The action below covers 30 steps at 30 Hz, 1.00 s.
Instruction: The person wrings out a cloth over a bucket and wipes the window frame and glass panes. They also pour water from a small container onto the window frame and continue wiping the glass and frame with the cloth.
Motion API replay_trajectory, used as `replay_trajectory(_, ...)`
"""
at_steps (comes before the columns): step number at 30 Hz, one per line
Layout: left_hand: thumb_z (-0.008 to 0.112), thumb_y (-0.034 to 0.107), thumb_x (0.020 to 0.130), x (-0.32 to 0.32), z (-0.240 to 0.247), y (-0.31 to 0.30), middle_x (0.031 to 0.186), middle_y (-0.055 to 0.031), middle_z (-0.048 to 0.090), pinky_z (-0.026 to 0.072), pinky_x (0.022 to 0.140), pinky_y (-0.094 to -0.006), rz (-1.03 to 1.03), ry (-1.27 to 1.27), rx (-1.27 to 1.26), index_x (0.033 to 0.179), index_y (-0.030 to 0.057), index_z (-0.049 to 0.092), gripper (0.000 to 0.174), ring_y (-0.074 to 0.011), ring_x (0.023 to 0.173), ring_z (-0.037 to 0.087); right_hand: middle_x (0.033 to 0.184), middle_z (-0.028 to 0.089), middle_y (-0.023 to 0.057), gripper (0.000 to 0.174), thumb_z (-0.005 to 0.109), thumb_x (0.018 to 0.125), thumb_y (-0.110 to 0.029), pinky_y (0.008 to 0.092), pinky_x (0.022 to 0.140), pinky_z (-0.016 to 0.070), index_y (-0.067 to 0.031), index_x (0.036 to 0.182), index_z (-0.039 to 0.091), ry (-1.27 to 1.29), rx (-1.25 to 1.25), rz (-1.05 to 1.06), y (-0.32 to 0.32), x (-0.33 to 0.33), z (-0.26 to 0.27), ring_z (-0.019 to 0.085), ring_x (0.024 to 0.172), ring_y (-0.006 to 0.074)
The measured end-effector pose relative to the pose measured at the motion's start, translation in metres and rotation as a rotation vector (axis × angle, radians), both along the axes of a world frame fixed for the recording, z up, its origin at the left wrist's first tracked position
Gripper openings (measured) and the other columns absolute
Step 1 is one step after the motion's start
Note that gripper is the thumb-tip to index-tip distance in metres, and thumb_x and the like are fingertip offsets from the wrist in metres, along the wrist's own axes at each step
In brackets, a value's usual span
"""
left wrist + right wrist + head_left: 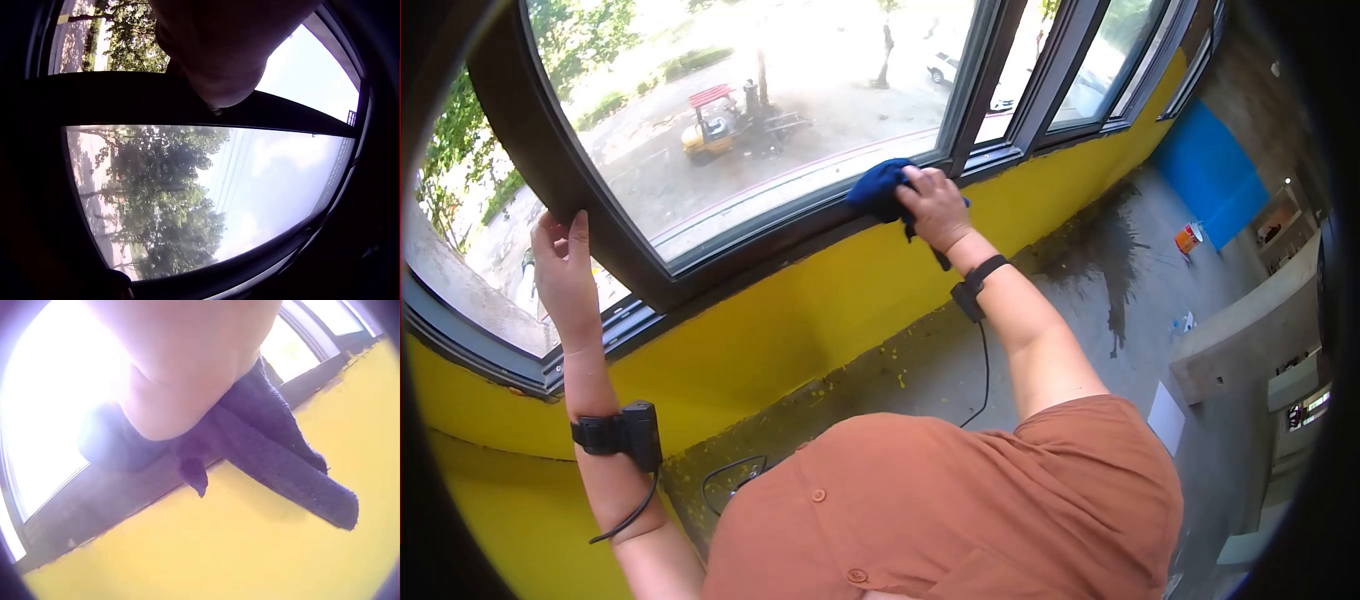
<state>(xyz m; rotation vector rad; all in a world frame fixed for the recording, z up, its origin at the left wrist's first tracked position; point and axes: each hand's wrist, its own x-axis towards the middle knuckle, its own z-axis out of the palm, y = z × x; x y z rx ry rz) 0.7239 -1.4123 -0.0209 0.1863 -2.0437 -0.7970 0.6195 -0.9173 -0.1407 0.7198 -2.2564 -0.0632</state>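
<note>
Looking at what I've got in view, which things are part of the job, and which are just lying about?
Part of the job:
- blue cloth, gripped by your right hand
- dark window frame, with your left hand at it

Just lying about, apparently:
- red and white bucket on the floor
- white sheet, also there

Grey floor [1150,345]: shows yellow specks [901,380] along one edge, bears a dark stain [1118,275], a red-and-white bucket [1188,238] near the far edge, and a white sheet [1167,418].
</note>
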Motion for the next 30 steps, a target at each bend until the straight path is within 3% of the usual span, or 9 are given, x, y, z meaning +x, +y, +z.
replay_trajectory(6, 0.066, 0.038, 0.101, -0.002, -0.002, -0.004, 0.105, -0.0069, 0.066, 0.0487, 0.082, -0.0313, 0.052, -0.027, -0.013, 0.129, 0.0021, 0.06, 0.046, -0.0173, 0.085, 0.061, 0.136, 0.056, 0.0103, 0.043, 0.067, 0.076, -0.004, 0.0446, 0.094, 0.0518, -0.0157, 0.117, 0.067, -0.029, -0.196, -0.29, 0.066, -0.027, -0.02, 0.055, 0.118, 0.0335)
replay_trajectory(10, 0.064, 0.033, 0.102, -0.001, 0.0, -0.007, 0.114, -0.012, 0.064, 0.051, 0.087, -0.0319, -0.006, -0.031, 0.101, 0.132, -0.0008, 0.058, 0.046, -0.0202, 0.095, 0.063, 0.135, 0.057, 0.0115, 0.04, 0.067, 0.077, -0.005, 0.045, 0.091, 0.0521, -0.0141, 0.116, 0.067, -0.043, -0.176, -0.272, 0.061, -0.018, -0.009, 0.055, 0.116, 0.0348)
replay_trajectory(14, 0.061, 0.031, 0.104, 0.0, -0.001, -0.012, 0.119, -0.0128, 0.062, 0.0535, 0.086, -0.0302, -0.037, -0.036, 0.19, 0.135, -0.001, 0.056, 0.045, -0.0212, 0.1, 0.064, 0.128, 0.06, 0.0157, 0.04, 0.063, 0.075, -0.003, 0.0468, 0.094, 0.0517, -0.0071, 0.115, 0.066, -0.18, -0.381, -0.261, 0.058, 0.003, -0.016, 0.057, 0.112, 0.0402)
replay_trajectory(16, 0.06, 0.031, 0.104, 0.002, 0.002, -0.009, 0.121, -0.0125, 0.062, 0.0538, 0.086, -0.0299, -0.028, -0.045, 0.19, 0.136, -0.0011, 0.055, 0.045, -0.0213, 0.102, 0.064, 0.121, 0.065, 0.0159, 0.04, 0.065, 0.076, -0.002, 0.043, 0.095, 0.0521, -0.0038, 0.116, 0.066, -0.427, -0.707, -0.201, 0.076, 0.006, -0.025, 0.062, 0.111, 0.0362)
replay_trajectory(17, 0.059, 0.031, 0.105, 0.001, 0.001, -0.012, 0.123, -0.0124, 0.062, 0.0536, 0.087, -0.0302, -0.055, -0.044, 0.214, 0.137, -0.0009, 0.055, 0.045, -0.0212, 0.104, 0.064, 0.121, 0.065, 0.0159, 0.04, 0.065, 0.076, -0.002, 0.043, 0.095, 0.0521, -0.0038, 0.116, 0.066, -0.419, -0.71, -0.199, 0.089, 0.003, -0.024, 0.062, 0.111, 0.0362)
replay_trajectory(20, 0.058, 0.032, 0.106, 0.001, 0.003, -0.01, 0.126, -0.0123, 0.062, 0.0531, 0.09, -0.0314, -0.035, -0.051, 0.217, 0.139, -0.0003, 0.053, 0.046, -0.0211, 0.108, 0.063, 0.109, 0.069, 0.018, 0.039, 0.076, 0.074, -0.004, 0.0379, 0.093, 0.0523, -0.004, 0.112, 0.069, -0.301, -1.136, 0.103, 0.123, 0.001, 0.007, 0.067, 0.104, 0.0361)
replay_trajectory(22, 0.058, 0.032, 0.106, 0.001, 0.004, -0.01, 0.128, -0.0124, 0.061, 0.0528, 0.091, -0.0323, 0.0, -0.069, 0.19, 0.139, 0.0, 0.053, 0.047, -0.0211, 0.109, 0.063, 0.108, 0.069, 0.0153, 0.037, 0.076, 0.076, -0.001, 0.0377, 0.09, 0.0527, -0.0042, 0.112, 0.068, 0.009, -0.972, 0.156, 0.132, 0.002, 0.058, 0.067, 0.104, 0.0346)
replay_trajectory(26, 0.057, 0.037, 0.106, -0.002, 0.001, -0.028, 0.129, -0.0116, 0.06, 0.0508, 0.097, -0.0357, 0.004, -0.072, 0.242, 0.14, 0.0019, 0.052, 0.05, -0.0212, 0.115, 0.06, 0.117, 0.064, 0.0172, 0.054, 0.078, 0.076, -0.003, 0.0423, 0.094, 0.0514, -0.0139, 0.127, 0.063, 0.235, -0.854, 0.243, 0.127, -0.012, 0.128, 0.062, 0.11, 0.0396)
replay_trajectory(30, 0.059, 0.043, 0.104, -0.005, 0.001, -0.033, 0.126, -0.0089, 0.056, 0.0497, 0.096, -0.0363, 0.012, -0.064, 0.286, 0.138, 0.0035, 0.051, 0.053, -0.0204, 0.116, 0.056, 0.132, 0.051, 0.0224, 0.068, 0.075, 0.074, -0.006, 0.0476, 0.098, 0.0506, -0.0209, 0.138, 0.06, 0.179, -0.574, 0.006, 0.089, -0.039, 0.104, 0.054, 0.114, 0.0446)
